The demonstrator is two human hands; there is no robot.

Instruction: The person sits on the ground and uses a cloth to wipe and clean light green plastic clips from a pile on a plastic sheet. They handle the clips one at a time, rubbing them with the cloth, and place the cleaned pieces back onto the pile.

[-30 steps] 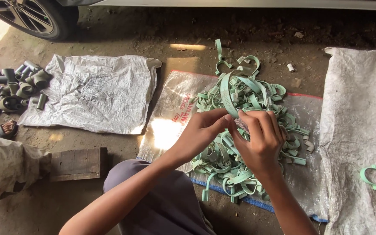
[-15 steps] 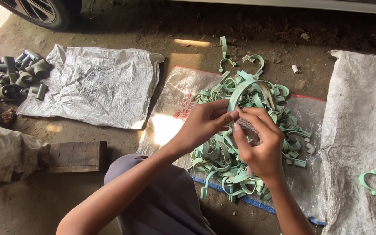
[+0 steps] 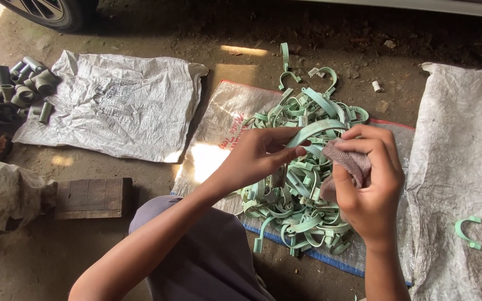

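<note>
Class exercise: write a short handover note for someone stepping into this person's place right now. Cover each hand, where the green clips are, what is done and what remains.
Left hand: fingers pinch one curved green clip above the pile.
Right hand: grips a pinkish cloth pressed against that clip.
Pile of green clips: heaped on the clear plastic sheet.
Done: one single clip lies apart on the white sack at right.
Left: the heap looks barely reduced; nearly all clips remain.

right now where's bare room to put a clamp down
Free: the white woven sack on the left, between the grey pipe fittings and the clear plastic sheet; also the white sack on the right, bare but for one green clamp. Crowded: the heap of pale green plastic clamps.
</note>
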